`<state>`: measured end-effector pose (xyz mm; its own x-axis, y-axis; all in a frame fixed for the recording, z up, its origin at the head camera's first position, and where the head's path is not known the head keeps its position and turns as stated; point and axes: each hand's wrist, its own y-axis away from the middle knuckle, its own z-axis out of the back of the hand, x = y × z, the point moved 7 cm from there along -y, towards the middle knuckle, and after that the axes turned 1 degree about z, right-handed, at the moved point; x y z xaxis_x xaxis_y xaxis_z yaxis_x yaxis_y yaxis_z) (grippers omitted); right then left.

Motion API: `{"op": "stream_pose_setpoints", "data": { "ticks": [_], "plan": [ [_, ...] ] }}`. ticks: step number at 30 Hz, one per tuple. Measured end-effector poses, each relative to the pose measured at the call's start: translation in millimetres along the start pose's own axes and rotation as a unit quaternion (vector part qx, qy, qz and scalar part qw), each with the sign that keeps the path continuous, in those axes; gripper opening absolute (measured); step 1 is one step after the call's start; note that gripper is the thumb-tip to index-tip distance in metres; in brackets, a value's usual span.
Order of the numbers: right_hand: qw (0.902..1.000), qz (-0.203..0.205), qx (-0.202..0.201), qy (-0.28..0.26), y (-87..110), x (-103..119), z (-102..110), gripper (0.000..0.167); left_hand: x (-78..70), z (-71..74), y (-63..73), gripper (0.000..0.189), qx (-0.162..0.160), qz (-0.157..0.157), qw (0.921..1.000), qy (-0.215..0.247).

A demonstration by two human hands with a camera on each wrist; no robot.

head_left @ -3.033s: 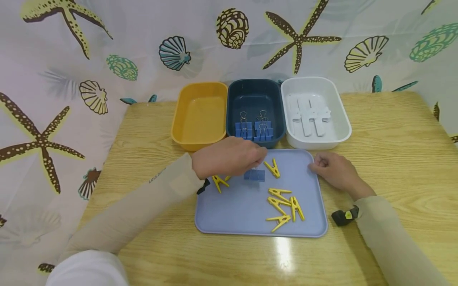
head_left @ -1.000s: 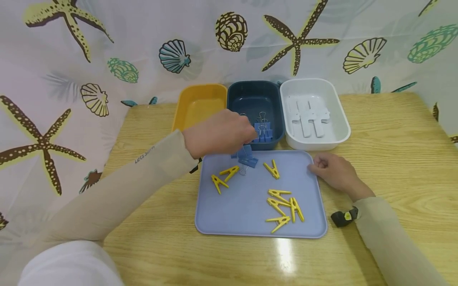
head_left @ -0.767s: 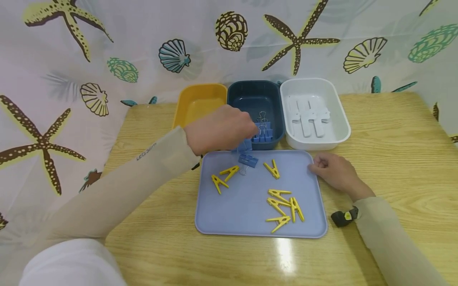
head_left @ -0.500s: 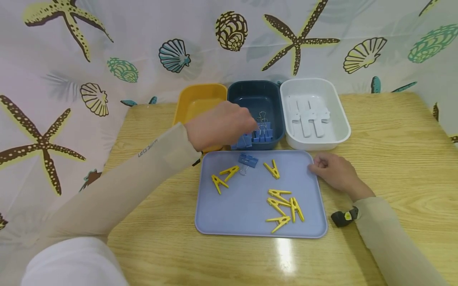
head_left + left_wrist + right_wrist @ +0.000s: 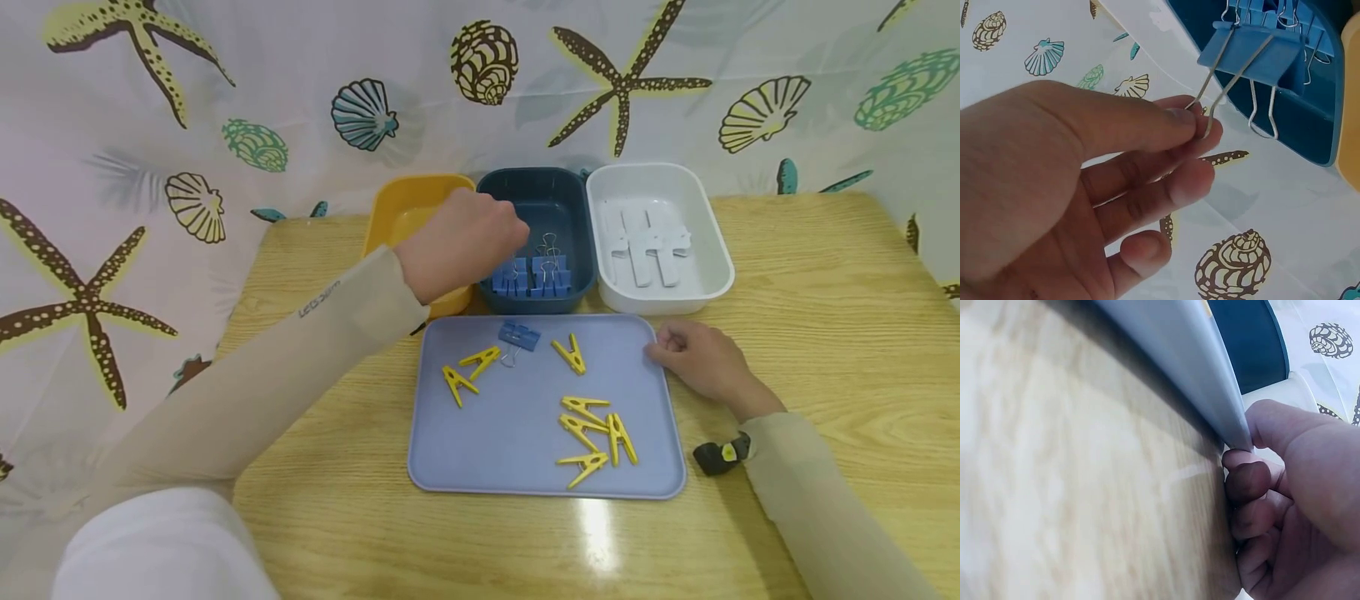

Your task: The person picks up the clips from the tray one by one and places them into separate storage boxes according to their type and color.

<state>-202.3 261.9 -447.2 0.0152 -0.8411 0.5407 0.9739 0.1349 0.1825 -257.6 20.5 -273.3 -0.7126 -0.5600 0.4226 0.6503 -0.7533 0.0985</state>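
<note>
My left hand (image 5: 461, 246) is over the front left of the navy bin (image 5: 573, 218). In the left wrist view its thumb and forefinger pinch a wire handle of a blue binder clip (image 5: 1250, 56), close against other clips in the bin. From the head view, I cannot tell whether this clip rests on them. One more blue binder clip (image 5: 519, 336) lies on the grey-blue tray (image 5: 487, 450), among several yellow clothespins (image 5: 583, 427). At the tray's right edge my right hand (image 5: 701, 358) pinches the rim (image 5: 1210, 381) between thumb and forefinger, other fingers curled.
Left of the navy bin stands a yellow bin (image 5: 416, 192), partly behind my left hand. To its right a white bin (image 5: 716, 271) contains several white clips (image 5: 652, 250). A wooden table (image 5: 825, 275) carries everything, with a patterned cloth (image 5: 420, 42) behind.
My left hand lifted a blue binder clip off the tray and carried it back over the navy bin's front rim. My right hand stayed at the tray's edge.
</note>
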Motion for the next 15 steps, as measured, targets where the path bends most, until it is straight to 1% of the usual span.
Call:
{"op": "stream_pose_setpoints", "data": {
  "ticks": [3,5,10,15],
  "plan": [
    [1.0000,0.000,0.001,0.002,-0.1,0,0,0.029,4.4,-0.7,-3.4,0.016,-0.008,0.010,0.9999,0.004],
    [1.0000,0.000,0.001,0.002,-0.2,0,0,0.029,6.9,-2.5,-5.6,0.016,-0.007,0.014,0.9998,0.009],
    [1.0000,0.001,0.000,0.002,-0.7,-1,1,0.028,13.0,-8.1,-10.3,0.016,0.006,0.018,0.9996,0.020],
    [1.0000,0.001,0.001,0.003,-0.8,-1,1,0.027,21.7,-17.7,-15.8,0.015,0.017,0.022,0.9988,0.039]
  ]
}}
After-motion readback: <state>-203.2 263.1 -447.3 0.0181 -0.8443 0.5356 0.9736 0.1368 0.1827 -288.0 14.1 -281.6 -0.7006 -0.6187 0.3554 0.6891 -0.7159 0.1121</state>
